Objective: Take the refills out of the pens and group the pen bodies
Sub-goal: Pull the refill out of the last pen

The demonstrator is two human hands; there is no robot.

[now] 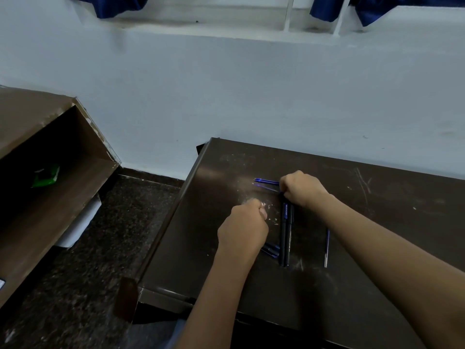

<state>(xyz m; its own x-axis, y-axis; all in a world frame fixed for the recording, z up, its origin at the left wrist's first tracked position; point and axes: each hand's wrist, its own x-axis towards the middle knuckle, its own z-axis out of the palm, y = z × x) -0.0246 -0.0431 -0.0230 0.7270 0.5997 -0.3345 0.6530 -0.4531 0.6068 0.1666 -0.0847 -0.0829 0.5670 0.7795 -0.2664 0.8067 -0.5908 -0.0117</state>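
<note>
My right hand (303, 188) is curled at the far end of a dark table (377, 222) and grips a blue pen (266, 181) that sticks out to its left. Just below that hand, two or three black pen bodies (285, 235) lie side by side, pointing toward me. My left hand (244, 226) is a blurred fist left of them; whatever its fingers hold is hidden. Short dark-blue pen pieces (272, 250) poke out from under its wrist. A single thin refill (326, 248) lies alone to the right of the bodies.
The tabletop is glossy and scratched, and its left edge (176, 222) drops to a dark speckled floor (88, 273). An open brown shelf unit (50, 172) with a green packet (46, 175) stands at the left. A white wall runs behind the table.
</note>
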